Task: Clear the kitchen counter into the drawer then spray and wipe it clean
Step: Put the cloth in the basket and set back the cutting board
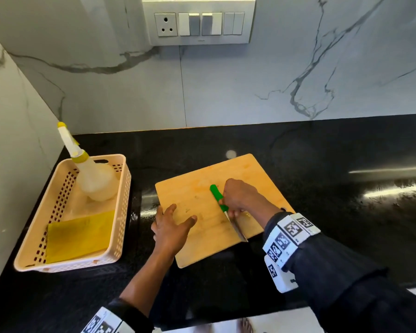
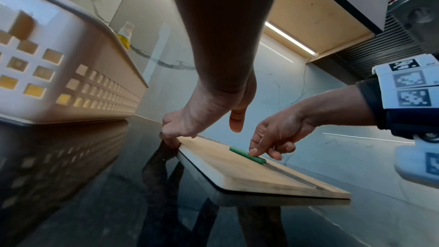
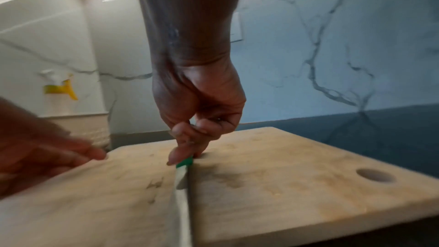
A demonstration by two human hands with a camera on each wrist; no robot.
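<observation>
A wooden cutting board (image 1: 202,188) lies flat on the black counter (image 1: 322,176). A knife (image 1: 215,192) with a green handle rests on it, blade pointing toward me. My right hand (image 1: 231,207) pinches the handle close to the blade; the right wrist view shows the fingertips (image 3: 180,157) on the green handle above the steel blade (image 3: 181,185). My left hand (image 1: 175,217) is at the board's left edge. In the left wrist view its fingers (image 2: 171,138) curl around that edge, with the thumb hanging above the board (image 2: 249,174).
A beige perforated basket (image 1: 123,195) stands left of the board, holding a spray bottle (image 1: 94,179) and a folded yellow cloth (image 1: 79,236). Marble walls close off the back and left. A switch panel (image 1: 198,20) is on the back wall. The counter stretches away to the right.
</observation>
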